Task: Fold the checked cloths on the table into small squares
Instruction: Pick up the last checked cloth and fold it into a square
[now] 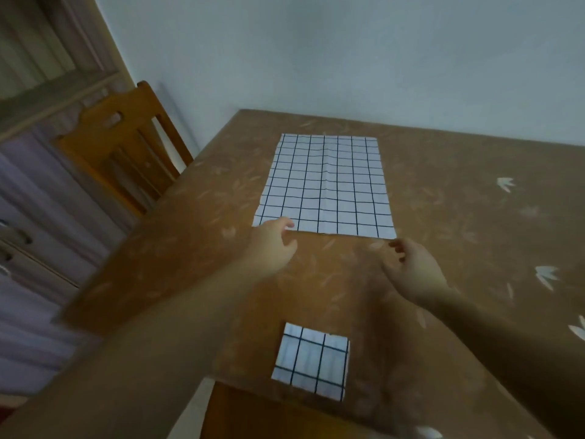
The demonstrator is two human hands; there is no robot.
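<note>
Head: left hand [273, 240] on spread cloth [326, 185]

A brown worktop [443, 217] covered in a leaf-patterned cloth carries two things. A white cloth with a dark grid of checks [326, 185] lies spread flat near the far edge, a crease running down its middle. A small folded square of the same checked fabric [311, 361] lies at the near edge.

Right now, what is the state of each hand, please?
Left hand: fingers on the near edge of the spread checked cloth; a grip cannot be told.
Right hand: loosely curled, holding nothing.
</note>
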